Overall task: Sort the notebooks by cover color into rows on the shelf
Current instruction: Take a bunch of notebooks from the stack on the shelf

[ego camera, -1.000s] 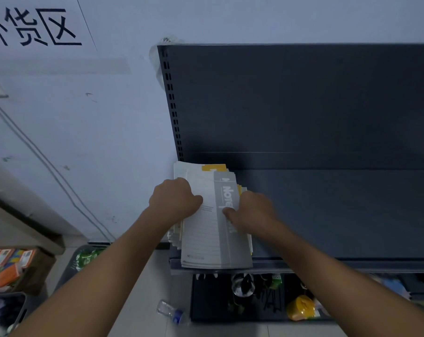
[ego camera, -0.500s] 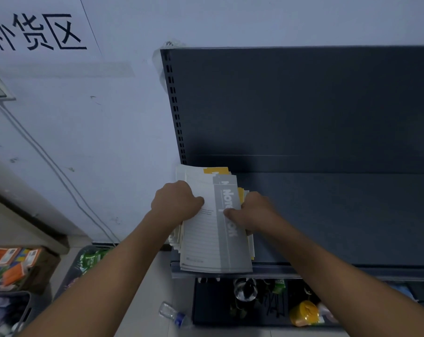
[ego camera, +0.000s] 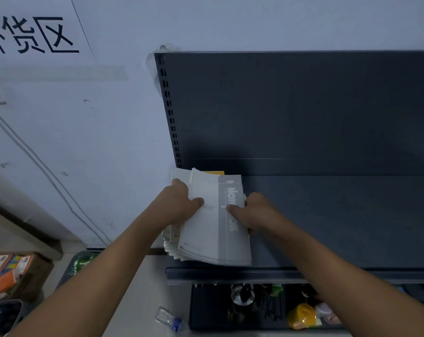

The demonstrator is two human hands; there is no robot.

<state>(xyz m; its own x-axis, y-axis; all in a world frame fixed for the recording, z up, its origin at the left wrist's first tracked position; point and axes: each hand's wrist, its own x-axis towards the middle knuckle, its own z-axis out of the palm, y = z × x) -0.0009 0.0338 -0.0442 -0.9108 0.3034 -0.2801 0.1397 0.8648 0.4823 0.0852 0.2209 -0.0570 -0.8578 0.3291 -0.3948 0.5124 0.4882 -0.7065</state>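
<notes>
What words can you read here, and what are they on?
"货区", after a cut-off character: wall sign.
"Note…ook" (likely "Notebook"), partly under the right hand: grey band of the top notebook.
Small print on that notebook, the box labels and the bottle label: too small to read.

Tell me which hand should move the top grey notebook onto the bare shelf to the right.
Right. The right hand pinches the grey notebook at its right edge, nearest the bare shelf. The left hand grips the stack at its left side and could probably steady it.
</notes>
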